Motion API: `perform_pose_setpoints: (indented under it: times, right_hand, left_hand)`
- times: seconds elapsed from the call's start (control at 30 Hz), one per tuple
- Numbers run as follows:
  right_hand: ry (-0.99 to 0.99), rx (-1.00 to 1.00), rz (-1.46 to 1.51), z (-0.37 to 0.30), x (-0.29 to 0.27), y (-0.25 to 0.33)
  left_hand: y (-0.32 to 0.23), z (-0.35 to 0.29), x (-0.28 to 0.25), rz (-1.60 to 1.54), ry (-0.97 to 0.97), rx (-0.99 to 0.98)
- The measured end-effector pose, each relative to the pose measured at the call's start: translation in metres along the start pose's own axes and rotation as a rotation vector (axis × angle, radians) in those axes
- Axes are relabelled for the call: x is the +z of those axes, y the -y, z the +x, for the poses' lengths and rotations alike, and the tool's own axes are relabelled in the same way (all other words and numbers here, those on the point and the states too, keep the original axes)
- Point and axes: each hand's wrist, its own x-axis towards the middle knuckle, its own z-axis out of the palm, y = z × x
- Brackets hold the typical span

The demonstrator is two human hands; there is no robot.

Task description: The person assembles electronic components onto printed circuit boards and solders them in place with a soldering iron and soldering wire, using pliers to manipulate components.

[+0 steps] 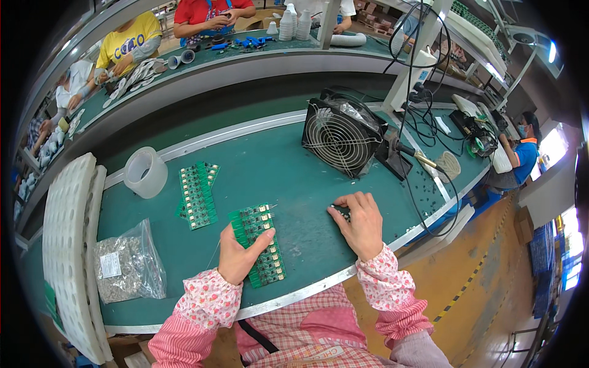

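Note:
My left hand (pixel 240 253) grips a green circuit board panel (pixel 267 262) with rows of small white and black components, its thumb lying across the face. Thin metal leads stick out at the panel's upper right corner. To the right, my right hand (pixel 361 226) is low over the bench, thumb and fingers closed around small dark parts (pixel 342 211); the fingers partly hide them, and their exact kind is unclear. Farther left lie more green circuit board panels (pixel 197 196), stacked askew on the green bench top (pixel 245 172).
A black fan (pixel 343 136) with a wire guard stands at the back. Right of it, a soldering iron (pixel 417 156) rests in its stand near a tan sponge (pixel 448 165) and loose cables. At left are a tape roll (pixel 146 173), a bag of small parts (pixel 130 264) and white foam trays (pixel 69 245).

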Motion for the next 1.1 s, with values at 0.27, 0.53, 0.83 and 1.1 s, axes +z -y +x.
perform_pose_setpoints:
  times: [0.27,0.53,0.83,1.1]
  right_hand:
    - [0.124,0.182,0.409,0.004,-0.002,0.022]
    - [0.390,0.530,1.296,0.004,0.010,0.052]
    - [0.413,0.571,1.513,-0.002,0.026,0.082]
    - [0.497,0.655,1.598,-0.002,0.035,0.094]
  left_hand:
    - [-0.001,-0.001,-0.001,-0.034,0.018,0.011]
    - [-0.002,-0.001,-0.003,-0.085,0.010,0.014]
    - [0.001,-0.001,-0.007,-0.054,-0.031,0.050]
    - [-0.002,-0.003,-0.005,0.030,-0.051,0.141]
